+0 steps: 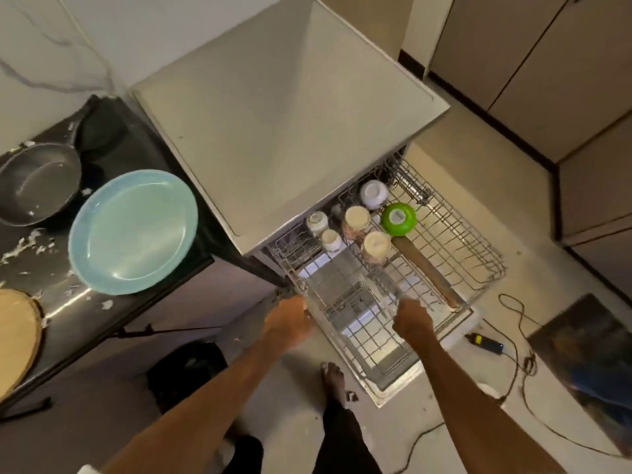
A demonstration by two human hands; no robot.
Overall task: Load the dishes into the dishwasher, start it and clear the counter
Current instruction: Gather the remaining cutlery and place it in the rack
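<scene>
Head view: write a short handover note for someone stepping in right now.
Hands: left hand and right hand both grip the front rail of the pulled-out rack.
In the rack: upturned cups, green bowl, wooden rolling pin.
On the counter: blue plate, dark pan, wooden board.
Done: rack partly loaded.
Left: load the counter items, close and start the dishwasher, clear the white scraps.

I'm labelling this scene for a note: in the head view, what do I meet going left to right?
From left: dark pan → blue plate → left hand → right hand, both gripping the dishwasher rack → black device on the floor.
</scene>
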